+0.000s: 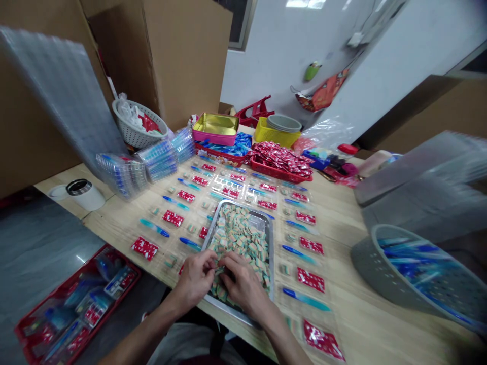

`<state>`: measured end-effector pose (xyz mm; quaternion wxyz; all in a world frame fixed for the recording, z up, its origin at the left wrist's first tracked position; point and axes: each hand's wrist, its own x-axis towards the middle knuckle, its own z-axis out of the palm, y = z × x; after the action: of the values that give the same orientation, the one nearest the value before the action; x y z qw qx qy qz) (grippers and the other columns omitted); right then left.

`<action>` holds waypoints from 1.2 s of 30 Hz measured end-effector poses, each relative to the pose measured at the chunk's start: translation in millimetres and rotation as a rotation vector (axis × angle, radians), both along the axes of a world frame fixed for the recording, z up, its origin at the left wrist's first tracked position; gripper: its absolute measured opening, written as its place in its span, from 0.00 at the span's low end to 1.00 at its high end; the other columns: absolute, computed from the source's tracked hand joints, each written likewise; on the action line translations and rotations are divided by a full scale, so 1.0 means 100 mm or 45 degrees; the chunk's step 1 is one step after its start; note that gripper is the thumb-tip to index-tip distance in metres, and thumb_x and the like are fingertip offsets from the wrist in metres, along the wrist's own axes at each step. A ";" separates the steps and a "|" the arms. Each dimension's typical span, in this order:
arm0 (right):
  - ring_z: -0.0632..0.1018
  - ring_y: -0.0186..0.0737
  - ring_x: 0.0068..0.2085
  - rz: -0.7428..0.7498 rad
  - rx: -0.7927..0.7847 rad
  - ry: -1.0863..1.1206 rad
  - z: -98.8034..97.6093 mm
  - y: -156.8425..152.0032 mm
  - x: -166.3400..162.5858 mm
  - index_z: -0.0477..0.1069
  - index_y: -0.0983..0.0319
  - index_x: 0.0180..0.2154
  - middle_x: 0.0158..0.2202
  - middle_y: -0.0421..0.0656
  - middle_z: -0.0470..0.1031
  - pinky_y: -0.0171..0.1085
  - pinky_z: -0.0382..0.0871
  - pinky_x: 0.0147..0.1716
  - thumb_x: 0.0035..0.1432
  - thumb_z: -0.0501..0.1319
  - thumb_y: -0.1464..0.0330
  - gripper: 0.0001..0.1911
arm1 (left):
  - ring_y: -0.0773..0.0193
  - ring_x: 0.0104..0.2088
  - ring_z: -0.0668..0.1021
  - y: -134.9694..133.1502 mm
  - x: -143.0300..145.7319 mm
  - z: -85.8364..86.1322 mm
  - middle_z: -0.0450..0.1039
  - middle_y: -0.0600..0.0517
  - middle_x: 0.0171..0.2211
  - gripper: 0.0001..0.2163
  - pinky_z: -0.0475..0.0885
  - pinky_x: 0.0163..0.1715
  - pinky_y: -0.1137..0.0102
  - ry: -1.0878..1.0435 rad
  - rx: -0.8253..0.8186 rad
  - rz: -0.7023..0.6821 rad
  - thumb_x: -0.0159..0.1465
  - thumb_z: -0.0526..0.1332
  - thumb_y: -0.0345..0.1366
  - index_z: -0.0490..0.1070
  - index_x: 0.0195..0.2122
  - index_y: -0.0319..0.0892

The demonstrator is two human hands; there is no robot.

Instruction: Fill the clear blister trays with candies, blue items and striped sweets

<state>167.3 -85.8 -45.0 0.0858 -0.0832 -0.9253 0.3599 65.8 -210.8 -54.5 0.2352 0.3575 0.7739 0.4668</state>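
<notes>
Left hand [195, 280] and right hand [243, 283], grips pinched narrow on small pastel block erasers [240, 234], heaped in a rectangular steel tray [266, 223] on the pale wood-grain bench [365, 324].

A pale wooden table [365, 324] carries everything. Directly under the hands lies a steel tray [266, 223] of small erasers. Clear blister trays [304, 238] flank it on both sides, each holding blue pens and red packets. Beyond the grip sit stacked clear trays [152, 162], a white basket [137, 133], a pink tin [215, 130], a red tray of packets [281, 161] and a yellow basket [274, 134]. Far left stands a white cup [85, 194]; right, a grey basket [384, 276] of pens.
</notes>
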 end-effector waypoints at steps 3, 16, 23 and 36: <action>0.72 0.41 0.42 0.009 0.025 -0.015 0.00 -0.01 -0.01 0.69 0.60 0.36 0.38 0.42 0.72 0.40 0.61 0.44 0.51 0.55 0.82 0.14 | 0.66 0.30 0.75 0.02 0.00 0.02 0.73 0.54 0.29 0.15 0.69 0.32 0.74 0.053 0.005 0.032 0.51 0.55 0.21 0.71 0.36 0.42; 0.71 0.37 0.30 -0.205 -0.603 0.091 0.07 0.19 -0.07 0.70 0.61 0.30 0.27 0.39 0.71 0.35 0.65 0.31 0.49 0.63 0.71 0.03 | 0.63 0.33 0.77 -0.04 -0.10 0.16 0.75 0.49 0.33 0.12 0.72 0.34 0.70 -0.247 0.147 0.053 0.52 0.60 0.27 0.70 0.38 0.38; 0.71 0.33 0.26 -0.196 -1.081 0.081 0.11 0.15 -0.18 0.73 0.62 0.29 0.24 0.37 0.71 0.33 0.65 0.28 0.45 0.69 0.63 0.11 | 0.66 0.27 0.77 -0.01 -0.05 0.09 0.75 0.52 0.26 0.11 0.72 0.30 0.71 -0.790 0.342 0.076 0.48 0.64 0.28 0.69 0.34 0.37; 0.70 0.34 0.25 -0.186 -1.074 0.024 0.07 0.12 -0.23 0.76 0.62 0.30 0.23 0.39 0.73 0.33 0.65 0.26 0.43 0.71 0.63 0.12 | 0.64 0.21 0.77 -0.05 -0.07 0.20 0.74 0.52 0.20 0.19 0.72 0.23 0.72 -1.305 0.418 0.195 0.48 0.68 0.48 0.68 0.31 0.38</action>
<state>144.0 -73.5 -38.1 0.0782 -0.1731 -0.6879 0.7006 59.1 -215.7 -34.8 0.4887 0.0588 0.5008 0.7119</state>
